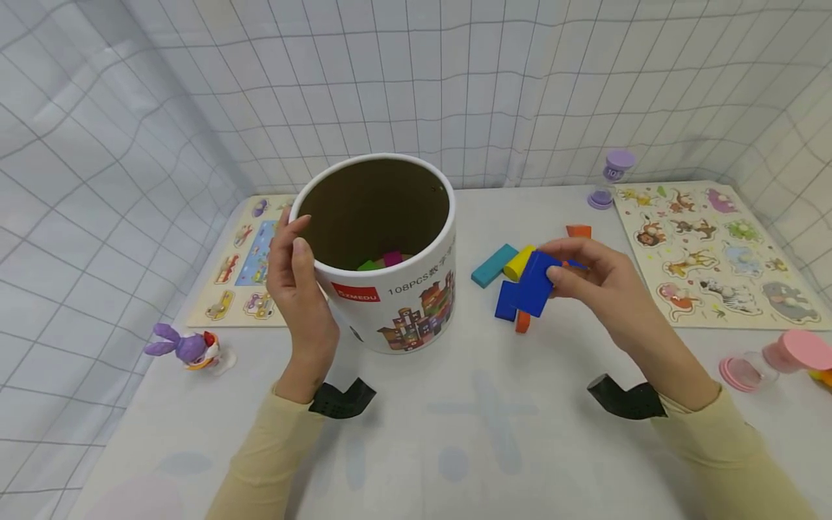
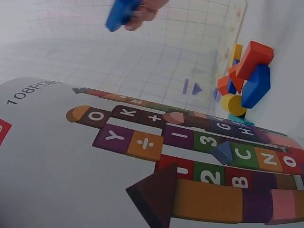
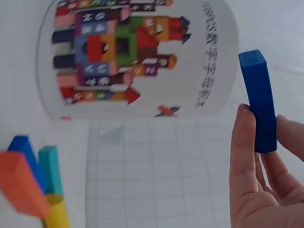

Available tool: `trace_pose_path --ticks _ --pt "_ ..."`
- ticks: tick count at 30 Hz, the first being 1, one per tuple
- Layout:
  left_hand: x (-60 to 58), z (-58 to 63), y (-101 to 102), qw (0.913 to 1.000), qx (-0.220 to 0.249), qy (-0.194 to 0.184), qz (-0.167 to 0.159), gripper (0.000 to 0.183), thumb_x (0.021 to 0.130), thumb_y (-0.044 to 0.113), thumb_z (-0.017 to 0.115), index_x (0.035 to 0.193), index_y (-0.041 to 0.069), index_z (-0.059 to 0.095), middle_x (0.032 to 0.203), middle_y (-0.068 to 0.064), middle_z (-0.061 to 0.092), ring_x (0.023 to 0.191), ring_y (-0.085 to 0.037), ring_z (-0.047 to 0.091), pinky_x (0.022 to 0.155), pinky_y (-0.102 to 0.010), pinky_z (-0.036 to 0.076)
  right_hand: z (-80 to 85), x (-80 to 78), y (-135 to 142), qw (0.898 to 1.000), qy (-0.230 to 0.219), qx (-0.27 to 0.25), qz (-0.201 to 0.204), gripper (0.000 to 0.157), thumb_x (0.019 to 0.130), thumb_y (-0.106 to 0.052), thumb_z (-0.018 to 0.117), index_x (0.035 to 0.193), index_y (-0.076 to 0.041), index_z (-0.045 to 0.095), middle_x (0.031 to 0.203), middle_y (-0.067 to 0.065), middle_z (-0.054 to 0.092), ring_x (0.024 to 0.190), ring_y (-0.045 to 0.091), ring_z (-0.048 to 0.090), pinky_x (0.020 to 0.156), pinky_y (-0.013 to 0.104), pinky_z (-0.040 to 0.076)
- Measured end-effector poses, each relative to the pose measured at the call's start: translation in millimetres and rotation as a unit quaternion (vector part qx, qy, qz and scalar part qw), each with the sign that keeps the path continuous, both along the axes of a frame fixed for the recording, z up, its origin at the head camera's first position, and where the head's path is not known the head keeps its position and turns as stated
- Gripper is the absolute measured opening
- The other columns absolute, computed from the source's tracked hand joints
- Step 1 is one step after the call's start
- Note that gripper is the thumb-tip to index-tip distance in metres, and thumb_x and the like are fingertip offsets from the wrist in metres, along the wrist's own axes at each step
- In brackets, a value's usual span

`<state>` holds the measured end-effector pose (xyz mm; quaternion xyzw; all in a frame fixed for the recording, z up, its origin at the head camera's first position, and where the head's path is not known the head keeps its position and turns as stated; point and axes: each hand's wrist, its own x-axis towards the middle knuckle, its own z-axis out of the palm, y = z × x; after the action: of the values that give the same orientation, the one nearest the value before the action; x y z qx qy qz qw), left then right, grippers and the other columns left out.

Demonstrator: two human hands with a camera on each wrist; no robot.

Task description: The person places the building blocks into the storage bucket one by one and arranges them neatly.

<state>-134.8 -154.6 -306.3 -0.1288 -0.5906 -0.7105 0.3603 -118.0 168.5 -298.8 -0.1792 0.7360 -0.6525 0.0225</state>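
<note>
A white bucket printed with colourful block castles stands at centre-left, with a green block and a magenta block visible inside. My left hand holds its left side, fingers at the rim. My right hand pinches a blue block between thumb and fingers to the right of the bucket. In the right wrist view this blue block is held raised beside the bucket. Below and behind it lie a teal block, a yellow cylinder, another blue block and several orange pieces.
Animal puzzle board lies at the back right, vehicle puzzle board behind the bucket's left. A purple sand timer stands at the back; a pink one lies at the right. A purple rabbit toy rests at the left.
</note>
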Motion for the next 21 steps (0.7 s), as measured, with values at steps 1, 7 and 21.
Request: trace_pose_path --ticks 1,7,21 --pt "-0.1 0.1 -0.2 1.0 -0.001 0.0 0.001 0.031 0.09 0.012 0.038 0.114 0.004 0.055 0.135 -0.008 0.039 0.129 -0.017 0.025 0.098 -0.044 0.034 5.7 -0.4 -6.4 1.0 -0.002 -0.026 0.003 0.027 0.088 -0.007 0.051 0.115 -0.004 0.053 0.109 0.01 0.053 0.085 0.017 0.061 0.074 0.025 0.051" --pt "-0.3 0.5 0.4 1.0 -0.005 0.006 0.006 0.03 0.09 0.012 0.038 0.114 0.003 0.055 0.133 -0.011 0.041 0.129 -0.017 0.025 0.101 -0.044 0.029 30.2 -9.2 -43.3 0.997 -0.015 -0.073 0.001 0.028 0.087 -0.012 0.055 0.114 -0.006 0.054 0.109 0.014 0.05 0.087 0.021 0.061 0.075 0.029 0.051" --pt "11.4 14.2 8.6 0.9998 -0.014 -0.003 0.017 0.03 0.09 0.005 0.035 0.114 -0.001 0.053 0.135 -0.011 0.04 0.129 -0.018 0.026 0.101 -0.04 0.03 32.7 -23.2 -81.1 0.999 0.02 0.03 0.01 0.022 0.086 -0.012 0.056 0.106 -0.006 0.058 0.103 0.007 0.057 0.085 0.02 0.063 0.074 0.031 0.051"
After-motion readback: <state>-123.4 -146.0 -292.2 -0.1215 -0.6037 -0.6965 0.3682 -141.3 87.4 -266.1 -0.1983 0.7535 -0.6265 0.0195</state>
